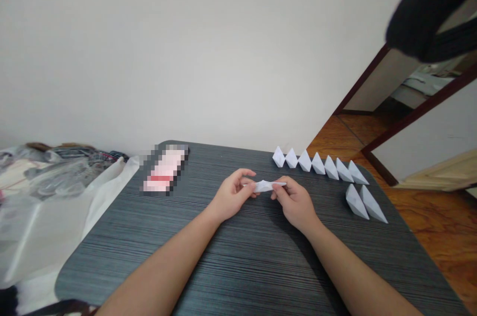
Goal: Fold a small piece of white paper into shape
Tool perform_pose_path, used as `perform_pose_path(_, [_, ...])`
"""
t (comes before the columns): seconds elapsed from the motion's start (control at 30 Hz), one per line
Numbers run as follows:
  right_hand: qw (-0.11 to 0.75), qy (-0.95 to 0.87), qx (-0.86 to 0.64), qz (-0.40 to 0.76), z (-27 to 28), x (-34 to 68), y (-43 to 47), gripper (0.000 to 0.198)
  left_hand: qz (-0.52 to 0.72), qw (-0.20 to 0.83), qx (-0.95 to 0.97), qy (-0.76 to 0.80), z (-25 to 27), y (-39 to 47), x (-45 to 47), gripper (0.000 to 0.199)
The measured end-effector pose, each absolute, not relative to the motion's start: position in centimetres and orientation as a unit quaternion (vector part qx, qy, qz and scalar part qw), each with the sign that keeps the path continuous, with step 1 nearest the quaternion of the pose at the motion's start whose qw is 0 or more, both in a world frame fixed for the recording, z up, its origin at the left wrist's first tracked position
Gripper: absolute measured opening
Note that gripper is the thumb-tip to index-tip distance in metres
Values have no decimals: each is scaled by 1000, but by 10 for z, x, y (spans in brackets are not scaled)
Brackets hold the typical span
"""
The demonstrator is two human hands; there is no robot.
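Observation:
Both of my hands hold one small folded white paper piece (265,186) just above the dark striped table (208,256). My left hand (233,197) pinches its left end with thumb and fingers. My right hand (294,201) pinches its right end. The paper is narrow and flattened between them. Along the table's far right stands a row of several finished white paper boats (320,163), and two more paper boats (364,202) stand nearer me at the right edge.
A blurred pink and white object (164,169) lies on the table's far left. Plastic bags and cloth (55,182) pile up left of the table. A white wall rises behind; a wooden floor (439,216) and doorway lie to the right.

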State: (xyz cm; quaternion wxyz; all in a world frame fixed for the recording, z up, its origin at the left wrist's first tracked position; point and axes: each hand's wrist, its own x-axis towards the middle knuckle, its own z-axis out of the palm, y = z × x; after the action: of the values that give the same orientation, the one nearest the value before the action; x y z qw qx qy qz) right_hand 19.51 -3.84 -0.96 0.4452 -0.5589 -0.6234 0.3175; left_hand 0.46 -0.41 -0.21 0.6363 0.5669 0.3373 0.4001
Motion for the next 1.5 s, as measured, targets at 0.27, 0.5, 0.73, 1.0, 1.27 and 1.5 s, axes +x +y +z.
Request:
perform_pose_path(0.27, [434, -634, -547, 333, -9, 192, -38, 21, 304, 541, 681, 389, 3, -6, 4, 32])
perform_pose_path(0.5, [469, -561, -532, 427, -18, 191, -38, 24, 303, 575, 658, 380, 2, -4, 4, 33])
perform_pose_path(0.73, [435, -582, -511, 459, -16, 193, -38, 24, 297, 596, 649, 369, 3, -4, 4, 31])
perform_pose_path(1.0, [400, -618, -547, 398, -15, 194, -38, 24, 280, 605, 643, 378, 5, -4, 6, 27])
perform_pose_path(1.27, [340, -685, -541, 350, -10, 190, -38, 23, 239, 581, 689, 361, 3, -6, 5, 25])
perform_pose_path(1.5, [327, -708, -540, 317, -9, 187, -40, 24, 201, 534, 736, 363, 5, -7, 3, 31])
